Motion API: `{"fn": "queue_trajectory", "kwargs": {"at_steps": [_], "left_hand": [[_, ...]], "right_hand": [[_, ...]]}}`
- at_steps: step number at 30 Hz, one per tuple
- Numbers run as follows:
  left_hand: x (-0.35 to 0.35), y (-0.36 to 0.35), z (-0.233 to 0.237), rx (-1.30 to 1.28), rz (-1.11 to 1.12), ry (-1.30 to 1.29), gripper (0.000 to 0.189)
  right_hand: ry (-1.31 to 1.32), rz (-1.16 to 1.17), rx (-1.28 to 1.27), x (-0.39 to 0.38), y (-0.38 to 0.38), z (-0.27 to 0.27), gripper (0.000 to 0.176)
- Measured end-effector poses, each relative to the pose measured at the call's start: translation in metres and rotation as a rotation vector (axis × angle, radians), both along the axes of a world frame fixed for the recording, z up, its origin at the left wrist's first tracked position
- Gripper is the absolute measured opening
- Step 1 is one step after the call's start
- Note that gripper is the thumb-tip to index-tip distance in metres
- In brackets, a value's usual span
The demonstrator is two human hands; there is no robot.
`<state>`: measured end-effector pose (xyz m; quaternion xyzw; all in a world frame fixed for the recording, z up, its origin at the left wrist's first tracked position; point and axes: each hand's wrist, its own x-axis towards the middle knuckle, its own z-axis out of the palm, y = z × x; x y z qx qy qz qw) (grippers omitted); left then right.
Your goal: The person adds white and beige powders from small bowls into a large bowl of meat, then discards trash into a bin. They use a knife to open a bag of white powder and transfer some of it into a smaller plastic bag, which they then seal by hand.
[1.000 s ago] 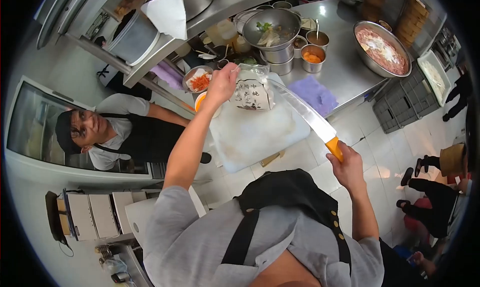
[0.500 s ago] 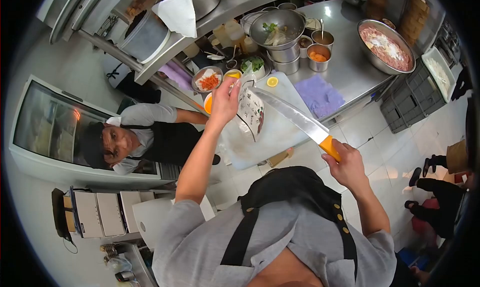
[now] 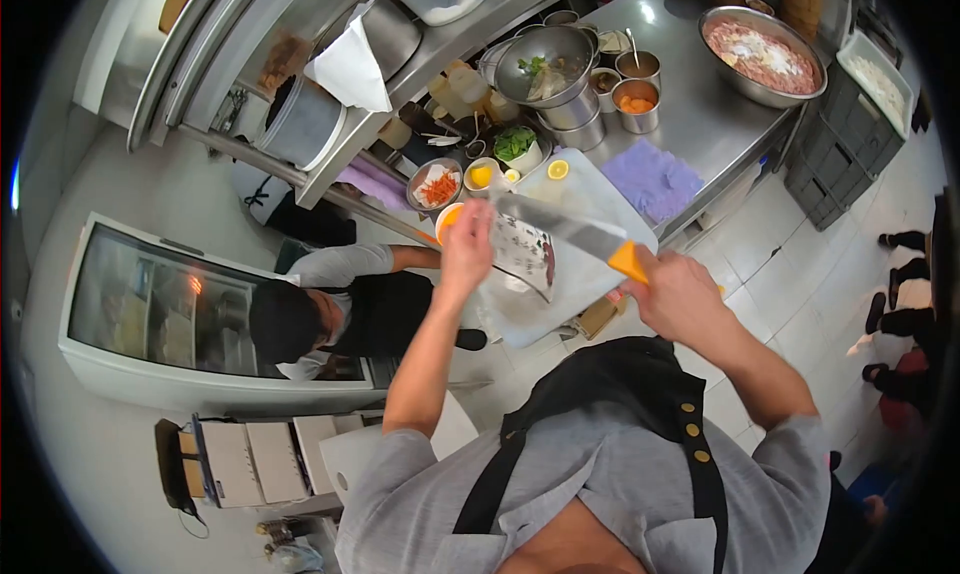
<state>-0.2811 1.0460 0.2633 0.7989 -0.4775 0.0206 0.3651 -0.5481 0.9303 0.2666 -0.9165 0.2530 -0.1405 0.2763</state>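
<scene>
My left hand [image 3: 467, 244] is closed on the upper end of a printed clear plastic bag [image 3: 530, 256], which is over the white cutting board [image 3: 590, 286]. The bag's contents cannot be made out clearly. In my right hand [image 3: 682, 299] is a kitchen knife [image 3: 628, 262] with an orange handle. Its wide blade, blurred by motion, lies across the top of the bag close to my left fingers. Whether the blade has cut the plastic cannot be told. A cut lemon half [image 3: 558, 170] sits at the board's far edge.
Beyond the board stand bowls of shredded carrot [image 3: 437, 186] and green leaves [image 3: 515, 146], and stacked metal pots [image 3: 575, 119]. A purple cloth [image 3: 652, 182] and a large bowl of minced meat [image 3: 765, 62] are to the right. A co-worker [image 3: 350, 309] stands close on the left.
My left hand and the bag have come down nearer the board. My right hand has moved the knife inward and left, across the bag's top. The co-worker's head has turned, and the view has shifted.
</scene>
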Motion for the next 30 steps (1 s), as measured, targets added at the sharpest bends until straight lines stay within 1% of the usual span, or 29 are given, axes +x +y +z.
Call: {"fn": "queue_trajectory", "kwargs": {"at_steps": [2,3,4,5,6,7,8,10,12,13,14,16,17,19,20,21,22,24,25,28,30], "left_hand": [[-0.008,0.007,-0.008,0.046,-0.031,-0.010,0.012],[-0.002,0.005,-0.020,-0.101,-0.046,0.017,0.011],[-0.005,0.001,-0.017,-0.255,-0.059,0.050,0.011],[-0.008,0.010,-0.014,-0.231,-0.024,0.097,0.011],[-0.013,0.017,-0.010,-0.239,-0.018,0.099,0.011],[-0.017,0.025,-0.008,-0.178,0.011,0.150,0.011],[-0.021,0.032,-0.010,-0.115,0.044,0.206,0.011],[-0.036,0.032,-0.021,-0.123,0.056,0.254,0.009],[-0.062,0.025,-0.023,-0.079,0.028,0.371,0.007],[-0.072,0.024,-0.020,-0.045,0.002,0.321,0.007],[-0.076,0.027,-0.023,-0.045,0.028,0.333,0.007],[-0.079,0.034,-0.028,-0.146,0.089,0.491,0.007],[-0.082,0.041,-0.026,-0.150,0.104,0.540,0.007],[-0.091,0.052,-0.024,-0.146,0.196,0.565,0.008],[-0.093,0.059,-0.023,-0.131,0.244,0.572,0.008],[-0.095,0.070,-0.023,-0.237,0.277,0.622,0.009],[-0.095,0.086,-0.019,-0.237,0.299,0.625,0.009],[-0.091,0.119,-0.008,-0.247,0.367,0.515,0.009],[-0.092,0.133,-0.002,-0.245,0.384,0.524,0.009],[-0.084,0.162,0.006,-0.331,0.429,0.564,0.008],[-0.077,0.187,0.006,-0.345,0.492,0.650,0.007]], "right_hand": [[0.019,0.039,-0.064,0.023,-0.001,0.004,0.037],[0.008,0.022,-0.064,0.026,-0.007,0.007,0.037],[0.064,0.029,-0.072,0.027,-0.015,0.011,0.037],[0.127,0.049,-0.076,0.029,-0.019,0.014,0.038],[0.130,0.054,-0.083,0.024,-0.024,0.021,0.038],[0.162,0.061,-0.045,0.014,-0.032,0.030,0.037],[0.197,0.072,-0.004,0.007,-0.038,0.035,0.035],[0.222,0.113,0.023,0.011,-0.046,0.033,0.033],[0.219,0.218,-0.021,0.031,-0.048,0.011,0.033],[0.235,0.246,-0.016,0.037,-0.053,0.002,0.033],[0.225,0.265,0.038,0.046,-0.061,-0.004,0.032],[0.225,0.310,0.088,0.055,-0.076,-0.009,0.032],[0.248,0.325,0.120,0.052,-0.080,-0.013,0.033],[0.284,0.380,0.147,0.054,-0.092,-0.026,0.034],[0.228,0.390,0.130,0.056,-0.099,-0.037,0.034],[0.171,0.393,0.112,0.057,-0.106,-0.048,0.034],[0.177,0.414,0.117,0.056,-0.117,-0.061,0.034],[0.258,0.327,-0.016,0.060,-0.143,-0.083,0.034],[0.269,0.343,-0.011,0.065,-0.144,-0.098,0.034],[0.297,0.315,-0.110,0.089,-0.146,-0.145,0.033],[0.315,0.346,-0.152,0.104,-0.144,-0.171,0.031]]}}
